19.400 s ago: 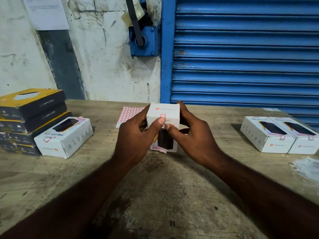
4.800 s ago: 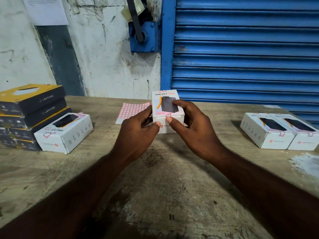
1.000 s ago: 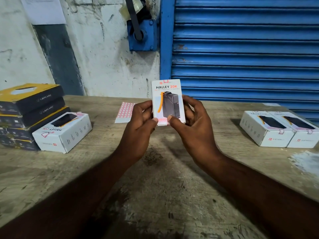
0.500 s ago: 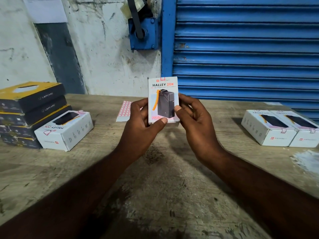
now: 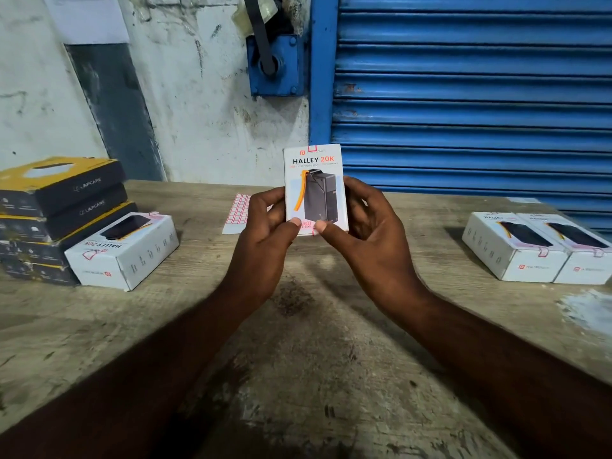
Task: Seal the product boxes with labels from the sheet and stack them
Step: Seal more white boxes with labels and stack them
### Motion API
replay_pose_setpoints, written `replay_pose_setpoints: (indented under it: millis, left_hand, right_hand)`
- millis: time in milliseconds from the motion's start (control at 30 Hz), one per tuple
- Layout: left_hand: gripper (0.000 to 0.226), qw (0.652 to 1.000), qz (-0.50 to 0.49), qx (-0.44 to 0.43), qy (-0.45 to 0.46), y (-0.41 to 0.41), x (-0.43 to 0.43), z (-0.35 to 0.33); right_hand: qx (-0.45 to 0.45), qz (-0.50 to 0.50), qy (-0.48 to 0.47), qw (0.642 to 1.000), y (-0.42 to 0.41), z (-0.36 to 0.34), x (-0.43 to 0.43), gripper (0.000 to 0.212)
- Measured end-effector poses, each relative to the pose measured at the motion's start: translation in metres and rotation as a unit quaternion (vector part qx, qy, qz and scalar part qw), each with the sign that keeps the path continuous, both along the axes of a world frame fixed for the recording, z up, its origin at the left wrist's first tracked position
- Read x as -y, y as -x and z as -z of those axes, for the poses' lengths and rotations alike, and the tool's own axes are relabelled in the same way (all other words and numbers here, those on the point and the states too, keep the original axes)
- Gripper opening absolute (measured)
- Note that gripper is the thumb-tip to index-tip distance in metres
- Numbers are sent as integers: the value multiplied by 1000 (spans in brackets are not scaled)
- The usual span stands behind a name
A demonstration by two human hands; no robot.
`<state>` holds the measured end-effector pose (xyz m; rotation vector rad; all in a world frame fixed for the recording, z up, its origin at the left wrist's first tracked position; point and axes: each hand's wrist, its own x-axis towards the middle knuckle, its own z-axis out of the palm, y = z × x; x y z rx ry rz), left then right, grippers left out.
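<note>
A white "HALLEY 20K" product box [image 5: 314, 187] stands upright above the table's middle, its printed front facing me. My left hand [image 5: 265, 233] grips its left side and my right hand [image 5: 367, 236] grips its right side, both thumbs pressing on the lower front edge. A small red-bordered label shows at the box's top edge. The label sheet [image 5: 235, 213] lies flat on the table behind my left hand, partly hidden by it.
One white product box [image 5: 122, 250] lies at the left beside a stack of black-and-yellow boxes [image 5: 56, 207]. Two white boxes [image 5: 536, 246] lie side by side at the right. A blue roller shutter [image 5: 473, 94] and white wall stand behind the wooden table [image 5: 304, 359].
The box has been turned from lying end-on in my hands to standing upright with its front towards me. Over the last half second both thumbs shifted closer together on its lower edge.
</note>
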<state>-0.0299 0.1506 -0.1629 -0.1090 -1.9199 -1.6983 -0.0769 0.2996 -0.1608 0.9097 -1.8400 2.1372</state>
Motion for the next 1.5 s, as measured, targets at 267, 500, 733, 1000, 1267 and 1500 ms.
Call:
replay_pose_setpoints:
  millis: [267, 500, 733, 1000, 1267, 1500]
  left_hand:
    - [40, 999, 36, 5, -2, -1, -3, 1]
    - [61, 999, 44, 10, 21, 1, -4, 6]
    - [66, 998, -34, -18, 39, 2, 2, 4]
    - [70, 999, 3, -15, 31, 4, 6, 7]
    - [75, 999, 11, -8, 37, 7, 7, 10]
    - [75, 1000, 14, -5, 26, 6, 9, 8]
  right_hand:
    - [-7, 59, 6, 998, -2, 3, 0, 59]
    - [16, 67, 11, 998, 4, -1, -1, 34]
    - [26, 37, -24, 999, 4, -3, 0, 37]
    - [20, 8, -33, 999, 7, 0, -1, 53]
    - [-8, 14, -69, 997, 9, 1, -5, 68]
    - [-72, 35, -118, 990, 8, 0, -6, 66]
